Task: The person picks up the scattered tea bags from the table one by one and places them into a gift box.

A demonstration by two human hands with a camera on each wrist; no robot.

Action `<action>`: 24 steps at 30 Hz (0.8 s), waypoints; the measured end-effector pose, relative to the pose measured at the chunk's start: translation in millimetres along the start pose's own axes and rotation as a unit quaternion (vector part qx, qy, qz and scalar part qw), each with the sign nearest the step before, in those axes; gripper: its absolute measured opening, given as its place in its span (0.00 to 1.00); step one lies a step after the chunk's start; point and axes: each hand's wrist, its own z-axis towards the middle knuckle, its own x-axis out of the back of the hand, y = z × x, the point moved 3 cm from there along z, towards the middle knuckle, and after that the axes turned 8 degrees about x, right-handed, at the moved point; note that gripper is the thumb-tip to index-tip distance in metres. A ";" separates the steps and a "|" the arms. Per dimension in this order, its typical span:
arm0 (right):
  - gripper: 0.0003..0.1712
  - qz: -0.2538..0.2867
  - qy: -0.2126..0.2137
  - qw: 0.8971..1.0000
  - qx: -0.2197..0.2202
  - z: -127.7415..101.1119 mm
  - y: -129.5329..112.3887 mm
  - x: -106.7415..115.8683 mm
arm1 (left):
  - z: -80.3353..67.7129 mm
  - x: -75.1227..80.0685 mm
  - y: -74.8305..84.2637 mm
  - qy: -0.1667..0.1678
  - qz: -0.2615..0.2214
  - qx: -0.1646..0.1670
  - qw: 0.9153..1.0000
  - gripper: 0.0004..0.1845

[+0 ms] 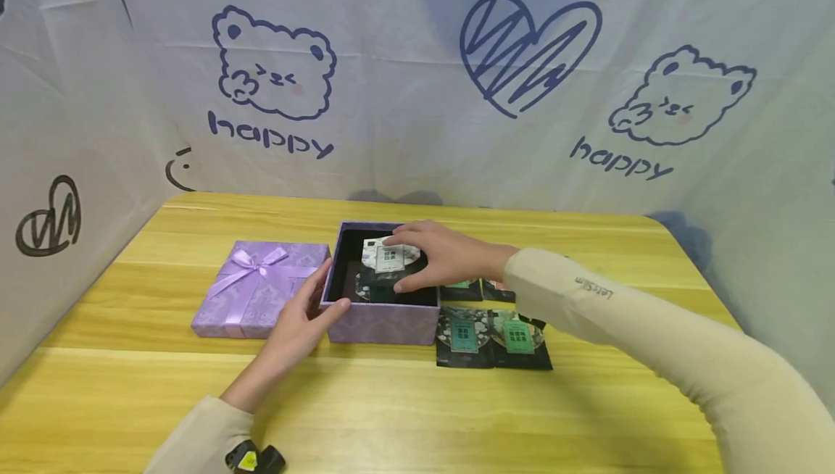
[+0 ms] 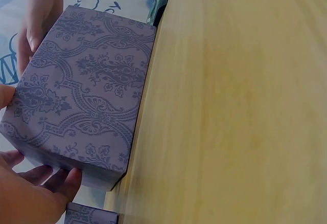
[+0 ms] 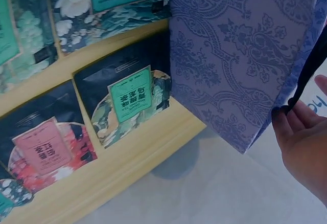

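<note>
A purple patterned gift box stands lidless on the table, its inside dark. My left hand grips its left side near the front corner, with the thumb at the front rim and the fingers against the side wall. Over the opening, my right hand pinches a tea sachet with a pale floral upper part and a black lower part. The right wrist view shows the dark edge of the sachet between thumb and fingers. My right hand hides part of the box's inside.
Left of the box lies its purple lid, topped with a ribbon bow. To the right are several flat tea sachets: a teal-labelled one, a green-labelled one and, behind, a pink-labelled one. A white printed curtain hangs behind the table.
</note>
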 end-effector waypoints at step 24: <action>0.40 0.034 -0.025 0.999 0.011 29.2 11.5 -16.2 | -0.6 -2.7 -4.1 -0.003 -0.009 -0.009 1.000 0.37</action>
